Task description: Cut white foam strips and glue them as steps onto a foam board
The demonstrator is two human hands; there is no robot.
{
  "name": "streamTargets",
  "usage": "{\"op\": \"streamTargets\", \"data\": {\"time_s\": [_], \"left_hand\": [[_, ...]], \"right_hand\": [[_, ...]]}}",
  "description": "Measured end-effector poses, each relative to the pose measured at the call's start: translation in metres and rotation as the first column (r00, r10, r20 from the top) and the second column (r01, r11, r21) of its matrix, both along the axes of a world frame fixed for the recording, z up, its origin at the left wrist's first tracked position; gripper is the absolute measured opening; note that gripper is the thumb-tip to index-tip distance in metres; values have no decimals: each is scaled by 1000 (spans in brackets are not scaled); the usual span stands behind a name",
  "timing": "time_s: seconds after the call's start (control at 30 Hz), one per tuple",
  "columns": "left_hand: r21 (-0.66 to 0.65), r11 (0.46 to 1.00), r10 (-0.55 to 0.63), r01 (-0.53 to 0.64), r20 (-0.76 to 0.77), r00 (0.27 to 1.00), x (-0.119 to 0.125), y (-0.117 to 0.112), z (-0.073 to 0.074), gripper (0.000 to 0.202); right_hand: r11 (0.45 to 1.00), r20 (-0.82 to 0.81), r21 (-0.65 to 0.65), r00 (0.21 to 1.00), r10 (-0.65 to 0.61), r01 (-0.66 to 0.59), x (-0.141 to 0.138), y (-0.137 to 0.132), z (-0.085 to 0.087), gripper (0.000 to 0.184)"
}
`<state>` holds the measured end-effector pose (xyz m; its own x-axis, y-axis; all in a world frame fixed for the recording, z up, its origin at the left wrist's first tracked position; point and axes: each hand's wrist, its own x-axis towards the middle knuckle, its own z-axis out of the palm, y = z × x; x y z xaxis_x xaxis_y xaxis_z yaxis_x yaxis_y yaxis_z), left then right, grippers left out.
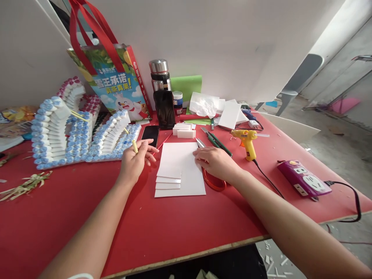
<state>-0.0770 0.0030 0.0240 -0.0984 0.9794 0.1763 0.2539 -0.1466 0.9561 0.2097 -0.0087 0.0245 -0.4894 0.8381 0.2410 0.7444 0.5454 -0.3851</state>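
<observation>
In my left hand [136, 161], a short pale yellow stick [135, 146] is pinched near the thumb, while the other fingers extend loosely beside the board. A white rectangular board [193, 186] lies flat on the red table [162, 228]. Several smaller white pieces [168, 179] overlap like steps on its left part. My right hand [213, 161] rests palm down at the board's right edge, fingers bent and close together. Under it lie scissors, their blades [200, 143] showing beyond the fingers and the red-orange handle [215, 183] below the palm. What its fingertips grip is hidden.
White blocks [186, 133], a phone [150, 134] and a green cutter [217, 141] lie behind the board. Rightward are a yellow glue gun [246, 143] and a corded purple power strip [305, 180]. Blue-and-white stick models [54, 135], a bag [116, 85] and a flask [159, 73] stand at the back.
</observation>
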Motion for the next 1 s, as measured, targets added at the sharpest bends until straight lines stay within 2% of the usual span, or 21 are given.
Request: {"op": "streamTargets", "data": {"time_s": [0.07, 0.17, 0.27, 0.37, 0.67, 0.83, 1.0], "left_hand": [[-6, 999, -32, 32, -49, 998, 1, -1, -1, 50], [-28, 998, -65, 63, -81, 995, 2, -2, -1, 53], [-50, 995, -85, 81, -73, 994, 4, -2, -2, 56], [-84, 991, -115, 108, -81, 990, 6, -2, -5, 56], [-207, 971, -126, 116, -37, 991, 6, 2, -7, 56], [-240, 963, -120, 121, 19, 993, 6, 1, -6, 55], [-242, 962, -126, 129, 29, 992, 6, 0, -7, 54]], "right_hand": [[1000, -4, -3, 1000, 10, -10, 0, 1, 1, 17], [997, 6, 20, 997, 79, -79, 1, 3, -1, 31], [989, 30, -21, 989, 148, -147, 2, 7, -2, 23], [986, 20, -73, 989, 149, -147, 4, 10, -3, 22], [991, -124, -89, 988, 91, -102, 4, 7, -1, 45], [970, -12, -150, 981, 194, -194, 2, 6, -7, 78], [960, 46, -214, 980, 195, -181, 4, 9, -6, 74]]}}
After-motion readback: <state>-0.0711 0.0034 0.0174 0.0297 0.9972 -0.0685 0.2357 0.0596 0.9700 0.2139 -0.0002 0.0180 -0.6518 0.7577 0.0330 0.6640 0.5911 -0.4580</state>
